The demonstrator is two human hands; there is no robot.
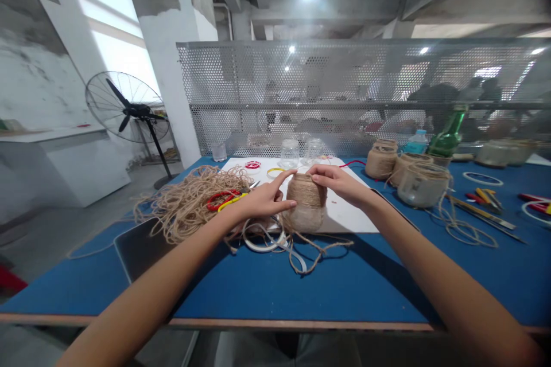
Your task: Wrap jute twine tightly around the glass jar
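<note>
A glass jar wrapped in brown twine stands on a white board near the middle of the blue table. My left hand rests against the jar's left side, thumb and forefinger stretched out onto the twine. My right hand lies over the jar's top rim, fingers curled on it. A loose end of twine trails from the jar's base onto the table. A big tangle of twine lies to the left, with red and yellow handled scissors on it.
Several twine-wrapped jars and a green bottle stand at the right. Clear empty jars stand at the back. Tape rings, pliers and pencils lie about. A perforated metal screen backs the table; a floor fan stands left.
</note>
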